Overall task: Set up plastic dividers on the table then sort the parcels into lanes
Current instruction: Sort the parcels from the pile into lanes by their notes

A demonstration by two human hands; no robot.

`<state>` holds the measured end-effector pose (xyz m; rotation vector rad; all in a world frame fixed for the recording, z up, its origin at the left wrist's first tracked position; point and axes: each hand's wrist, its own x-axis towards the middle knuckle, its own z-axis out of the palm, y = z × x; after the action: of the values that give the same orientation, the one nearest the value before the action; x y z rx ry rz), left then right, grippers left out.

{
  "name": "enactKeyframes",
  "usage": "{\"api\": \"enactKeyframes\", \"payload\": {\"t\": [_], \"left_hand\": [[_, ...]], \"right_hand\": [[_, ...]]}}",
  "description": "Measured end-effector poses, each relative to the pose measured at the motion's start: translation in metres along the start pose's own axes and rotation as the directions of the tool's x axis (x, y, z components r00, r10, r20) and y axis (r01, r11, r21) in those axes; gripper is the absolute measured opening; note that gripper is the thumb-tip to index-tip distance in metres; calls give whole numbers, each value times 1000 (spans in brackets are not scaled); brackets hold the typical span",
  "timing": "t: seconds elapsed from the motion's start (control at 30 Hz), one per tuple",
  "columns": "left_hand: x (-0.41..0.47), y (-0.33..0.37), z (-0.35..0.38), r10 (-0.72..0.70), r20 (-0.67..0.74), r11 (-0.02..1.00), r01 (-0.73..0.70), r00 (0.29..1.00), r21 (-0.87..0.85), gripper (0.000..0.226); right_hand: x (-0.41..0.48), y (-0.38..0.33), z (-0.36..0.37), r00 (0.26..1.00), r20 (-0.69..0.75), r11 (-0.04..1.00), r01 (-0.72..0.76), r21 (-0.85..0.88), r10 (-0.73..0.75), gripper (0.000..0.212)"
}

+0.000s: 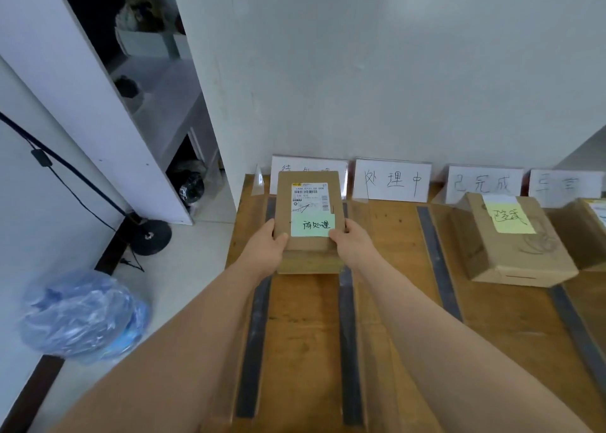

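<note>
The left hand (267, 246) and the right hand (352, 242) each gripped one near corner of a flat cardboard parcel (308, 209), thumbs on its top face and fingers curled round its sides. The right thumb lay at the corner of a green sticky note (313, 225) with handwriting, stuck just below a white shipping label (310, 196). A band of cardboard showed under the parcel's near edge; whether it was the parcel's own front face or another box beneath could not be told. The parcel sat over the leftmost lane of the wooden table (393, 301), between the first dark divider strip (255, 334) and the second divider strip (347, 334), its far end partly covering the leftmost sign card (341, 170) standing against the wall. Further right stood a second sign card (392, 180), a third (483, 183) and a fourth (565, 187), all handwritten. A second parcel (511, 255) with a yellow sticky note (510, 218) rested in the third lane, and a third parcel (590, 229) showed at the right edge. On the floor to the left lay a blue plastic bag (82, 314) and a black lamp base (151, 236).
</note>
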<state>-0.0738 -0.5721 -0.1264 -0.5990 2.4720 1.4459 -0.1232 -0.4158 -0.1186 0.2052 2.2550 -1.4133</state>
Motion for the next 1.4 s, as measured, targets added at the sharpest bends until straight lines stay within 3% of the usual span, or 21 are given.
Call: {"api": "enactKeyframes", "payload": {"t": [0.53,0.63,0.73,0.87,0.97,1.07,1.2,1.3,1.4], "left_hand": [[16,-2,15,-62,-78,998,64,995,23,41],[9,7,11,-37,-110,994,49,993,103,42],[-3,20,4,90,-138,972,-56,986,228,32],[-28,45,-11,269,-108,864,-191,957,467,37],[-52,69,-14,407,-92,735,-266,909,624,41],[-84,95,-1,455,-50,669,-304,889,679,45],[-121,128,36,540,47,592,-418,841,689,37],[-150,152,76,605,123,532,-514,787,672,40],[-181,176,123,655,213,445,-598,725,667,47]], "right_hand": [[20,11,12,996,-33,997,-78,16,79,33],[14,4,9,997,-73,993,-6,-117,-3,22],[0,-7,-2,983,-63,948,149,-280,-173,29],[-32,-22,-32,929,-64,794,274,-542,-364,32],[-67,-24,-64,897,-69,676,276,-684,-437,39],[-106,-16,-100,888,-116,619,212,-756,-446,37],[-162,7,-148,912,-197,629,81,-773,-359,46],[-197,35,-188,898,-295,675,2,-738,-325,46],[-233,64,-231,867,-372,655,-73,-752,-331,46]]}}
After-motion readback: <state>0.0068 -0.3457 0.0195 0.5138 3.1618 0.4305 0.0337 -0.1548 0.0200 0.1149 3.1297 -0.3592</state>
